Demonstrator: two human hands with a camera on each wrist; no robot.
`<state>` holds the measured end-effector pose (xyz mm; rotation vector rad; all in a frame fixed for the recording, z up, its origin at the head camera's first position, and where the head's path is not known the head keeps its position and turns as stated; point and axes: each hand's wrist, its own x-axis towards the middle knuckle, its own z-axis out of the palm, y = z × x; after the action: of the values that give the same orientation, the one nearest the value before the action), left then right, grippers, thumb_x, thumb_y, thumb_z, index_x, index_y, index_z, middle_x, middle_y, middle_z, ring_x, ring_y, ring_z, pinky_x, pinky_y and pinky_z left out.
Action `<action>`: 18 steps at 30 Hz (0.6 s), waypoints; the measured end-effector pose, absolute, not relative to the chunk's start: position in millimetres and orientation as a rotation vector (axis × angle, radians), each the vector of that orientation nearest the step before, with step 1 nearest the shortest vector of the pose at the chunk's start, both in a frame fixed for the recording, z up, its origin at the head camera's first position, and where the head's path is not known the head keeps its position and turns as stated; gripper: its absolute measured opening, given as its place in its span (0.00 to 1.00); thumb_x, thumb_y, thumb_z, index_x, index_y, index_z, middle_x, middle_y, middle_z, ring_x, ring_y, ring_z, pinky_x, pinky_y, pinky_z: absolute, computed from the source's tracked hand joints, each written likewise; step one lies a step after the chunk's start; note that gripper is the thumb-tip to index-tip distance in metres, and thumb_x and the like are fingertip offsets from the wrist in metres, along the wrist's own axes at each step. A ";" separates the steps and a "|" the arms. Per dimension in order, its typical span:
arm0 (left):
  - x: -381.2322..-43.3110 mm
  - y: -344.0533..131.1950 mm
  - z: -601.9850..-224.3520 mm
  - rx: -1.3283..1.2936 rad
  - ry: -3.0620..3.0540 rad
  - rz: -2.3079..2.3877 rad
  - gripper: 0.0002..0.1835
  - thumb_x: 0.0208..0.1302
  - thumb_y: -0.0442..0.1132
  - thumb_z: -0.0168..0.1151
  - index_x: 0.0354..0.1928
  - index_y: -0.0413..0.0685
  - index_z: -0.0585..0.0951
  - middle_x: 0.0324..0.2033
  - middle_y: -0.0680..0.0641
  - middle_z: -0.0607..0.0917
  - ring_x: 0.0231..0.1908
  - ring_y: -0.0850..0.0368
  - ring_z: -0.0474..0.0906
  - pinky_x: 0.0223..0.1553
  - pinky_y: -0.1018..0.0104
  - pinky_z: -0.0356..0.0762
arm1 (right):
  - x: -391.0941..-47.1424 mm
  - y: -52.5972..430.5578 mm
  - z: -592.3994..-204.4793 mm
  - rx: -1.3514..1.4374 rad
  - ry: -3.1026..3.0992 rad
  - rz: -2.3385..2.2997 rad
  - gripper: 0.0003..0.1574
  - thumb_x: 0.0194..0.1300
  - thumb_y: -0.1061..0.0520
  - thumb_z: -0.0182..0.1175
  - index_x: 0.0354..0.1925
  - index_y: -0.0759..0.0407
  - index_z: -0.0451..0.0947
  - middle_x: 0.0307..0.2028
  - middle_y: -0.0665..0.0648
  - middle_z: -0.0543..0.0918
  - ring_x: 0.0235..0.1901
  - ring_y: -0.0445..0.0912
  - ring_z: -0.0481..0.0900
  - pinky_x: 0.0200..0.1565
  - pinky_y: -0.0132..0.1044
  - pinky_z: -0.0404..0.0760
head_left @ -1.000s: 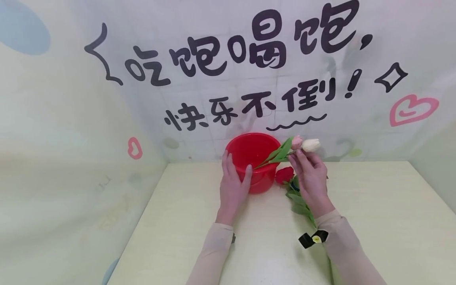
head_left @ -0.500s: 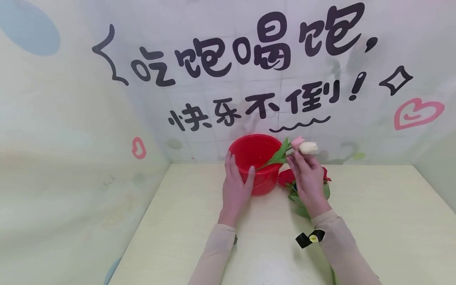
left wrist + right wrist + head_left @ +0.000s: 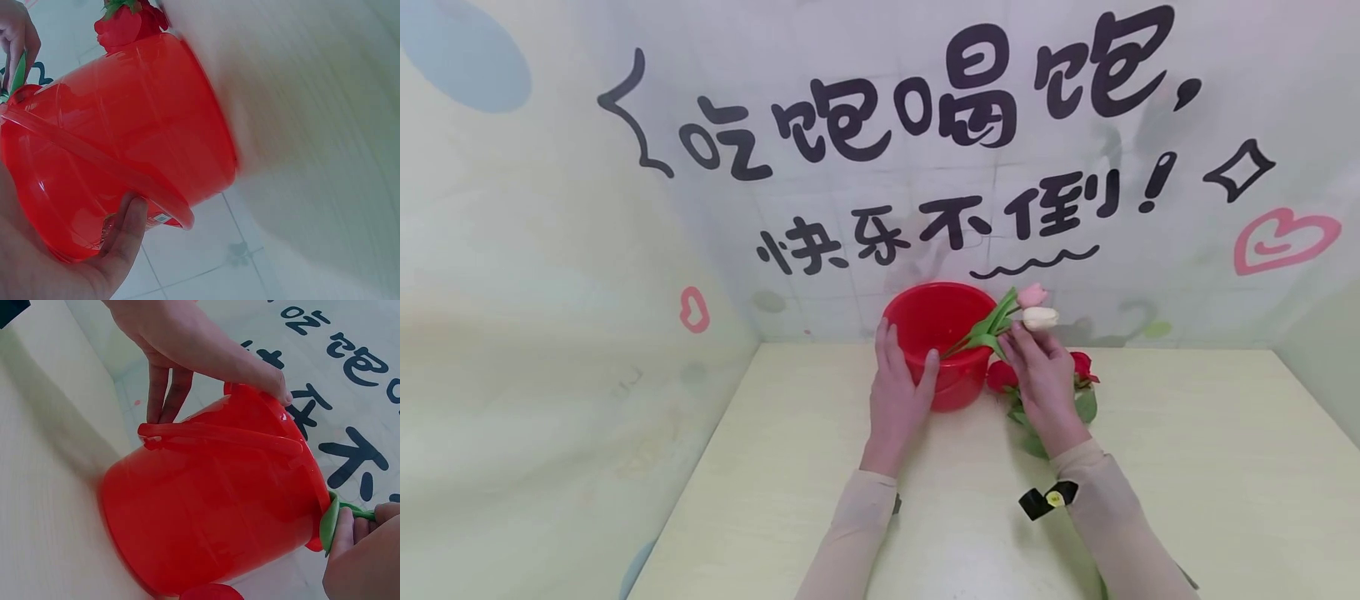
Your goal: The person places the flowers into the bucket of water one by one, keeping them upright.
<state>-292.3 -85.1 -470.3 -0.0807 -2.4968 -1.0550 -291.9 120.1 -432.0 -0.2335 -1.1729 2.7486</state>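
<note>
A red plastic bucket stands at the back of the table, its mouth facing up. My left hand grips its near left side, thumb at the rim and fingers along the outside. In the left wrist view, the bucket's handle hangs down against the wall. My right hand pinches the stems of a pink tulip and a white tulip beside the right rim. Both blooms point away from the bucket, while green leaves and the lower stems reach over its rim into the mouth.
Red roses with green leaves lie on the pale table, right of the bucket and partly under my right hand and forearm. A printed cloth wall rises directly behind.
My right hand has shifted slightly left relative to the bucket. The tulips have turned in its fingers, so the white bloom now sits below the pink one. My left hand keeps its hold.
</note>
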 end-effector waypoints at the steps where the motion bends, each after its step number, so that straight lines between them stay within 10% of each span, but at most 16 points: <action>1: -292.1 -84.6 -470.2 -0.081 -2.497 -1.055 0.53 0.68 0.56 0.70 0.85 0.53 0.49 0.81 0.51 0.56 0.62 0.46 0.79 0.54 0.50 0.87 | -291.7 121.0 -432.3 -0.232 -1.183 2.747 0.23 0.73 0.59 0.66 0.62 0.64 0.73 0.48 0.56 0.81 0.45 0.44 0.89 0.57 0.36 0.83; 11: -292.3 -83.7 -471.4 -0.079 -2.505 -1.048 0.53 0.69 0.56 0.70 0.85 0.53 0.48 0.81 0.52 0.55 0.63 0.47 0.78 0.54 0.51 0.86 | -282.5 135.9 -427.1 -0.191 -1.328 2.810 0.37 0.72 0.58 0.68 0.74 0.63 0.69 0.58 0.56 0.79 0.52 0.44 0.88 0.58 0.35 0.82; 18: -293.4 -84.3 -472.2 -0.071 -2.501 -1.055 0.54 0.69 0.57 0.70 0.85 0.54 0.48 0.81 0.52 0.56 0.63 0.47 0.78 0.54 0.50 0.86 | -280.0 145.1 -426.0 -0.095 -1.325 2.856 0.20 0.72 0.61 0.67 0.61 0.58 0.82 0.57 0.59 0.81 0.51 0.45 0.88 0.58 0.36 0.82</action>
<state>-293.4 -84.3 -472.2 -0.0708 -2.5014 -1.0551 -280.0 145.1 -426.0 -0.0950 -1.3251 2.8565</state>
